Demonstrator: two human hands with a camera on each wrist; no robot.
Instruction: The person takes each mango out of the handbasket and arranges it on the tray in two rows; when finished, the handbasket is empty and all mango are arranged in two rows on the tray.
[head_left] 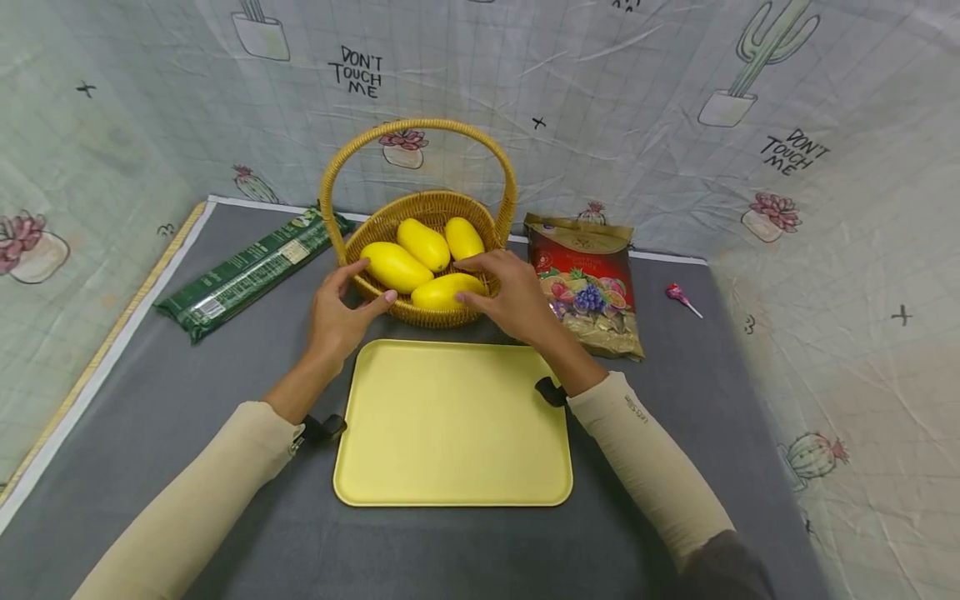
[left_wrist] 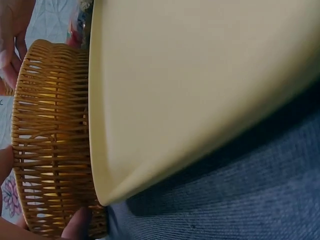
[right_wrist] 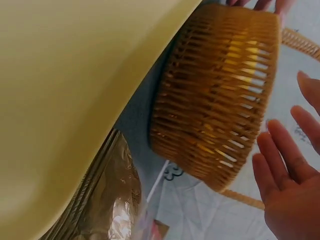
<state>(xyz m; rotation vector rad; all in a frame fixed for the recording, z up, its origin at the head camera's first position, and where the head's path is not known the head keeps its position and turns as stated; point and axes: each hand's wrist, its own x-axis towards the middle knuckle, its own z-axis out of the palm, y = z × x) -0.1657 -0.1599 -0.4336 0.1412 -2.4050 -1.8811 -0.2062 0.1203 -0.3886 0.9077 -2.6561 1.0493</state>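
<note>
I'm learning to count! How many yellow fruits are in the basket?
4: in the basket, one yellow fruit left, another back middle, another back right, another in front. More may hide underneath.

Noted left forearm (head_left: 191,492) angled up from lower left, right forearm (head_left: 648,462) from lower right; left hand (head_left: 337,321) left of centre, right hand (head_left: 516,298) near centre, both with thumb (head_left: 378,305) parted from fingers (head_left: 349,273).

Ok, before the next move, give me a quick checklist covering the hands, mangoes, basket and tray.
1. Four yellow mangoes inside the wicker basket: ok.
2. Basket standing upright: ok.
3. Yellow tray flat in front of the basket: ok.
4. Right hand gripping a mango: not ok; its fingers look spread.
5. Left hand firmly steadying the basket: cannot tell; it is at the rim.
</note>
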